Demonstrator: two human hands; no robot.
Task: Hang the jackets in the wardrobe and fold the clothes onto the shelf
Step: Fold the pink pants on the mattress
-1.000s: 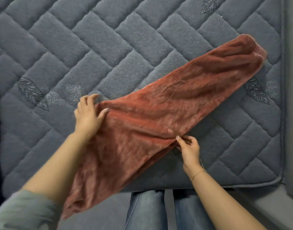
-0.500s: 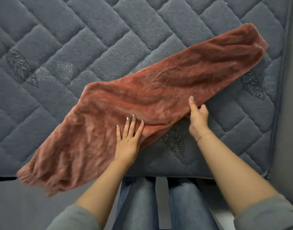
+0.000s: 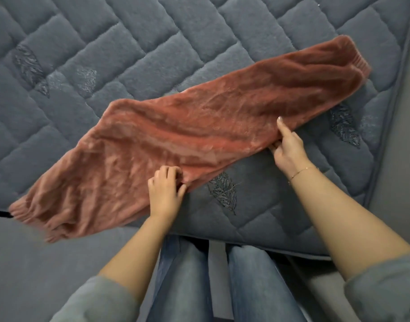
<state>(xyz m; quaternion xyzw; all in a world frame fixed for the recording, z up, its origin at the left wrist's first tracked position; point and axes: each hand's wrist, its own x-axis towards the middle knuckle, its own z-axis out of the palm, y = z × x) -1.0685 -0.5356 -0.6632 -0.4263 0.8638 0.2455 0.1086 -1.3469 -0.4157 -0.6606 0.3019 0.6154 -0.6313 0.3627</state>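
Observation:
A long fuzzy rust-pink garment point(image 3: 199, 135), folded lengthwise, lies diagonally across the grey quilted mattress point(image 3: 152, 43). Its ribbed cuffs sit at the upper right and at the lower left, where it hangs over the mattress edge. My left hand point(image 3: 166, 189) grips the garment's near edge around the middle, fingers curled into the fabric. My right hand point(image 3: 286, 147) pinches the same edge further right, index finger pointing up along the cloth and the other fingers tucked under it.
The mattress's front edge point(image 3: 245, 247) runs just ahead of my legs in blue jeans point(image 3: 187, 287). Its right edge meets a pale grey wall or floor strip point(image 3: 406, 159). Dark leaf embroidery point(image 3: 222, 191) marks the quilt near my hands.
The garment's lower end was laid onto the mattress. My left hand went from the far edge to lying flat on the fabric, and now its fingers have curled on the near edge. My right hand slid right.

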